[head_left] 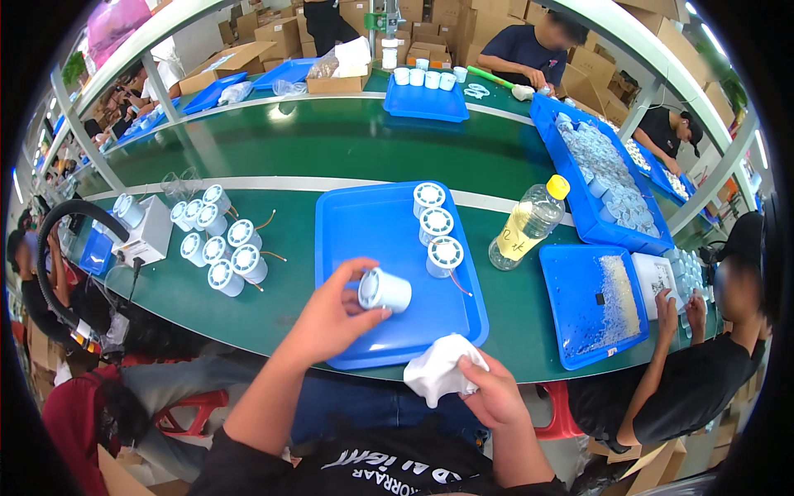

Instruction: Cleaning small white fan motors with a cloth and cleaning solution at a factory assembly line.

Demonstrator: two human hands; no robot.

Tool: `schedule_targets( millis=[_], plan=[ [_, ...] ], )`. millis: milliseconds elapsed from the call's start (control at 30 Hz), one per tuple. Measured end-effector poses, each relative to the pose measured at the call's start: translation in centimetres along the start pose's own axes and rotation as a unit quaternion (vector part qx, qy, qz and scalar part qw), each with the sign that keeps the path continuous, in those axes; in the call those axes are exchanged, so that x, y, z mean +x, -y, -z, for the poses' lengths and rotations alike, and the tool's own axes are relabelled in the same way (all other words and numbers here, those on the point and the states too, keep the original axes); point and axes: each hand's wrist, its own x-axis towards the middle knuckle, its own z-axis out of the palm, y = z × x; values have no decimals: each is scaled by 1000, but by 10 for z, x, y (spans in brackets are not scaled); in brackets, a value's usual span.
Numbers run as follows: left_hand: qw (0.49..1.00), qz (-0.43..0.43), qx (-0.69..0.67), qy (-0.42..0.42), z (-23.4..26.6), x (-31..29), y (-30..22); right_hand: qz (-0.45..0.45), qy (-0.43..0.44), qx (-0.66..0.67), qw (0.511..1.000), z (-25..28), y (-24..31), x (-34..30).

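Both hands (333, 319) (496, 395) half-curled, apart

from far away i see a black shirt (405, 440) with short sleeves (240, 468) and white letters (358, 459) across the front. the trousers (356, 405) are dark blue, and both of the forearms (269, 397) are bare.

In the middle, the left hand (339, 312) holds a pale blue cup (389, 292) tipped sideways over a blue tray (356, 223); 3 other cups (436, 223) stand up along its right side; lower down, the right hand (496, 395) holds a white cloth (438, 369).
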Motion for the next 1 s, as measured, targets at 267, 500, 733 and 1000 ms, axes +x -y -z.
schedule_targets(
  millis=[267, 500, 733, 1000],
  plan=[
    [989, 4, -145, -1, -5, -37, 4, 13, 115, -174, 978, -54, 19, 27],
    [992, -7, -126, 14, -6, -34, 19, 29, 70, -189, 979, -59, 11, 28],
    [997, 32, -73, 25, 2, -33, 20, 82, -16, -313, 946, -51, 58, -6],
    [999, -3, -52, 16, -1, -32, 26, 66, -22, -380, 922, -45, 65, -16]
  ],
)
